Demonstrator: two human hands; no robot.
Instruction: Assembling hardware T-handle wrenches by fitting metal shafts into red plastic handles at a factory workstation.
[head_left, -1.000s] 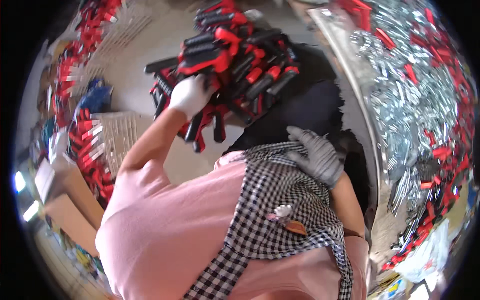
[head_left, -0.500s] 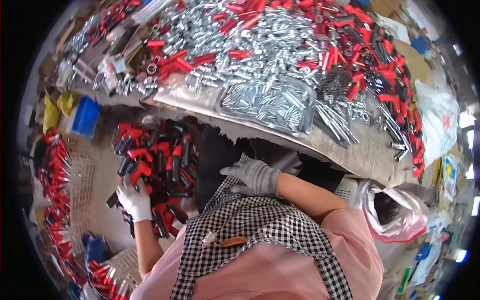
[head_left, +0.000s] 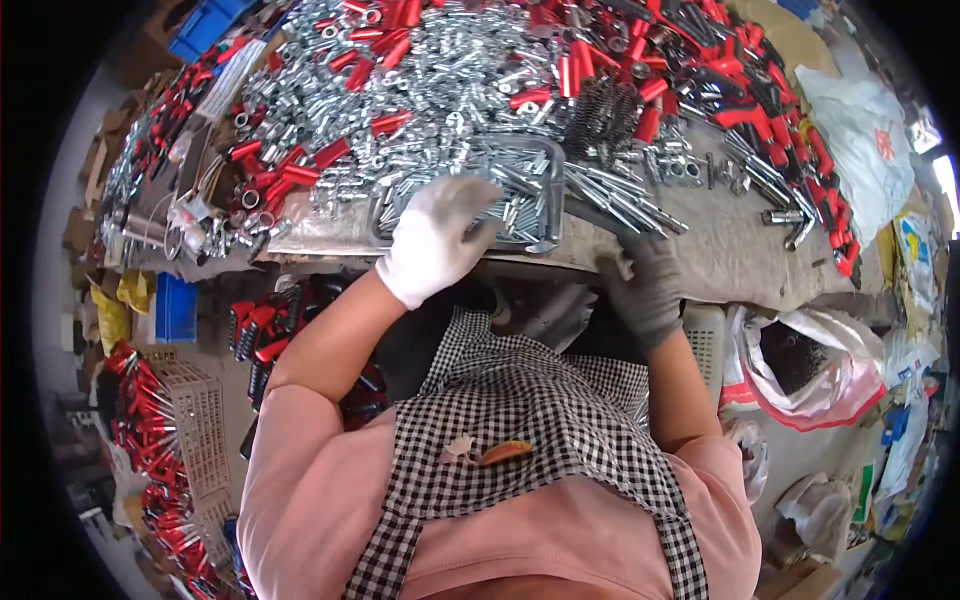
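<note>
My left hand point(head_left: 440, 240), in a white glove, is over the near left part of a clear plastic tray point(head_left: 552, 190) of short metal pins point(head_left: 520, 215). Its thumb stands apart from the bent fingers, and nothing shows between them. A grey glove covers my right hand point(head_left: 643, 290), which is at the bench's front edge, just below a bundle of long metal rods point(head_left: 625, 195). Thumb and fingers are apart there too, with nothing visible in the gap. Part of the tray is hidden behind my left hand.
Small metal parts point(head_left: 430, 80) and red sleeves point(head_left: 570, 75) are heaped across the bench point(head_left: 720, 250). Dark coil springs point(head_left: 603, 120) lie behind the rods. Red-and-black handles point(head_left: 265, 325) are piled below left, near a white crate point(head_left: 195, 420). An open sack point(head_left: 800, 365) stands at right.
My left hand has left the pile of red-and-black handles and come up over the pin tray. My right hand has moved from the apron to the bench edge at right.
</note>
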